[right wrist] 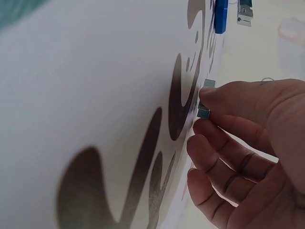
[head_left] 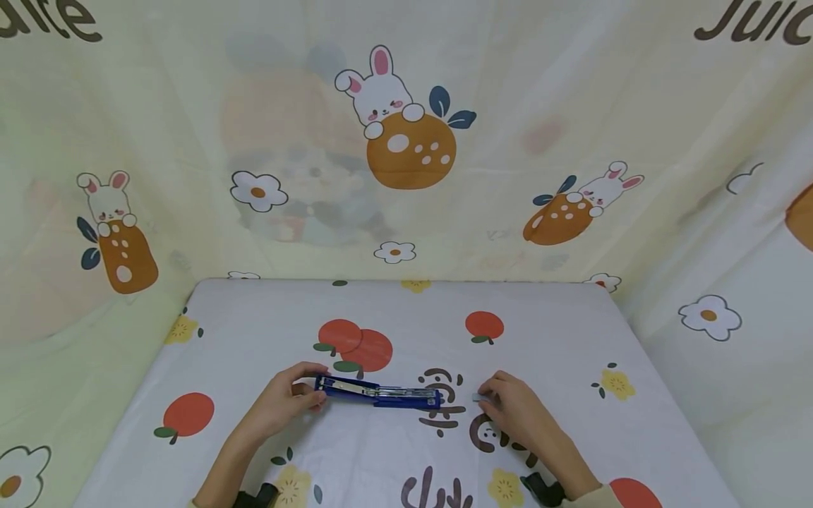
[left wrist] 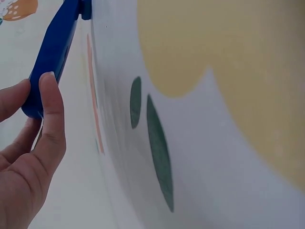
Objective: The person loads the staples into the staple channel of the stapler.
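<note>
A blue stapler [head_left: 406,403] lies spread open over the table, its metal inner parts facing up in the head view. My left hand [head_left: 286,401] pinches its left end between thumb and fingers; the left wrist view shows the smooth blue body [left wrist: 50,55] in that grip. To the right of the stapler, and apart from it, my right hand [head_left: 517,409] pinches a small strip of staples [right wrist: 203,113] between thumb and forefinger. Its other fingers are curled below. In the right wrist view the stapler's blue end [right wrist: 220,16] shows near the top.
A white cloth [head_left: 356,458] printed with fruit, flowers and dark lettering covers the table. Behind it and at the sides hangs a pale curtain [head_left: 305,233] with rabbit prints. Black wrist straps [head_left: 544,489] sit at both forearms.
</note>
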{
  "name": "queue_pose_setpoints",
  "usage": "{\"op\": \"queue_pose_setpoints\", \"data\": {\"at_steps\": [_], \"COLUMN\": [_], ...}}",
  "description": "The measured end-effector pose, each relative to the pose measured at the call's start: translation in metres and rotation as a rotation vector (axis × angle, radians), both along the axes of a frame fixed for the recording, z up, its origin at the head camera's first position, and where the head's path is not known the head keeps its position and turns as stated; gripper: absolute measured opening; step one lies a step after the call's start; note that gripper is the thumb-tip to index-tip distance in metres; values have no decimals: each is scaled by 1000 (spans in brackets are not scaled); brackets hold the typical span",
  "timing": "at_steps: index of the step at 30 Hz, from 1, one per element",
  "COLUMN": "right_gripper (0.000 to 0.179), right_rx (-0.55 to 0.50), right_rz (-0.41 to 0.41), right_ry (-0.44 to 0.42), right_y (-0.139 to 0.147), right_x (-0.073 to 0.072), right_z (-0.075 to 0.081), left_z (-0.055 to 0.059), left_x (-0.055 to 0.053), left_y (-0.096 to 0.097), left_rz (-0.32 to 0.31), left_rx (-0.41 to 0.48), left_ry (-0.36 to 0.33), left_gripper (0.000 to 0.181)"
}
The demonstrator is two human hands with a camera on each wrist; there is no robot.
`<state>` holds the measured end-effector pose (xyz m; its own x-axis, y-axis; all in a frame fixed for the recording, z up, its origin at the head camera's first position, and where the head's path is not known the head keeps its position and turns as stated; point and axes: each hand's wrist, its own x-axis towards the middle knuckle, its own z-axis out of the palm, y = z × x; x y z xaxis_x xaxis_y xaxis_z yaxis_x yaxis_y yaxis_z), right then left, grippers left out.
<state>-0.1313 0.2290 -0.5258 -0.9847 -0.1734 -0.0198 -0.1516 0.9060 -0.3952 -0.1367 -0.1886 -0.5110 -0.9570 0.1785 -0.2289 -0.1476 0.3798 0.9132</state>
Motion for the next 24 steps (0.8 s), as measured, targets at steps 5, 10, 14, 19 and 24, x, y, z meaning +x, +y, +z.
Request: {"op": "queue_pose_setpoints", "data": {"at_steps": [5,10,14,19,24], "right_gripper": [14,14,14,14,13], "right_rx": [-15,-30,-42,-51,-70], "right_rz": [-6,-14,-19,-17,5], "right_ry": [-6,-19,-21,-10,14], "right_y": [2,3,4,4,4], "right_x": [0,-1,-1,-2,-3], "right_z": [1,1,1,3,5], "left_z": [0,0,-1,-3,-3], "left_x": [0,0,-1,-2,-2], "left_y": [-2,-4,-4,-4,-4], "left_rz": [-4,-34,-39,-47,-45], "left_rx": [-3,-7,-13,-11,-13], "left_ry": [4,17,15,16,11], "left_gripper": [40,38,38,39,39]}}
